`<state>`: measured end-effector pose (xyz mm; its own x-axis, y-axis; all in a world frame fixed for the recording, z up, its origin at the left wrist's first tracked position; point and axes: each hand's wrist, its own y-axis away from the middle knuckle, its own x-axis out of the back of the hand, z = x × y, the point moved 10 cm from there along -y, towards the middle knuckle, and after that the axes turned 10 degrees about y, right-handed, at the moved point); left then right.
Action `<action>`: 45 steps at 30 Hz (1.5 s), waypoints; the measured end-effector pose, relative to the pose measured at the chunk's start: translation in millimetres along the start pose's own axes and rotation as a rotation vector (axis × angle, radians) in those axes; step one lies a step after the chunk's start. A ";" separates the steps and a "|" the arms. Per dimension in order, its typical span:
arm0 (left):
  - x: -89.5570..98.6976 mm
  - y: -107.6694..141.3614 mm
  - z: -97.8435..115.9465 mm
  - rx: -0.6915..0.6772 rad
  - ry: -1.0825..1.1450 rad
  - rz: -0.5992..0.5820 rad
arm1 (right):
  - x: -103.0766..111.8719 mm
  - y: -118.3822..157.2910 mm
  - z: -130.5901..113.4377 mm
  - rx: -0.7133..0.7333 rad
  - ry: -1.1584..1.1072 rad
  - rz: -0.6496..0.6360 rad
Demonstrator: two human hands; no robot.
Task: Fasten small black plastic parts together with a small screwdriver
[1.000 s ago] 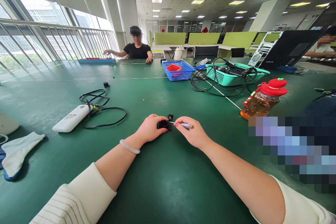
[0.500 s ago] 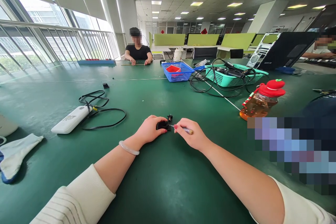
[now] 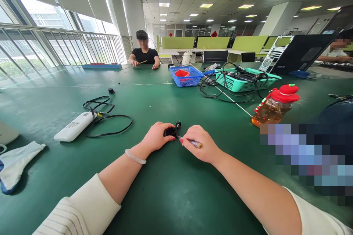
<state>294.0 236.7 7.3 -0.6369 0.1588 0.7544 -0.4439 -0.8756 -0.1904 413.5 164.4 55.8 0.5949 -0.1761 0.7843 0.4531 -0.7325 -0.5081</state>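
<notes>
On the green table, my left hand is closed around the edge of a small black plastic part, thumb in front and fingers behind. My right hand pinches a small screwdriver with a thin metal shaft and a pale handle. Its tip points left at the right side of the black part; whether it touches is too small to tell. Just behind that part lies another little black piece, touched by neither hand.
A white power bank with a black cable lies left. A cloth is near the left edge. Farther back stand a blue basket, a green basket with cables, and a red-lidded bottle. A person sits opposite.
My right hand has shifted slightly left and down, bringing the screwdriver closer to the black part. The left hand stays put. The person opposite has lifted a thin stick.
</notes>
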 end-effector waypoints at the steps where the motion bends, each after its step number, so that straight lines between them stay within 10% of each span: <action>1: 0.0 -0.1 -0.3 0.000 0.000 -0.002 | 0.1 -0.1 1.8 -0.017 -0.011 -0.004; 45: 1.2 0.0 5.3 -0.048 -0.025 -0.002 | 6.0 4.7 24.6 -0.265 -0.250 0.154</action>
<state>296.6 234.5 11.5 -0.6203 0.1488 0.7702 -0.4751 -0.8525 -0.2180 435.5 176.1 49.4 0.8003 -0.1555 0.5790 0.1785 -0.8602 -0.4777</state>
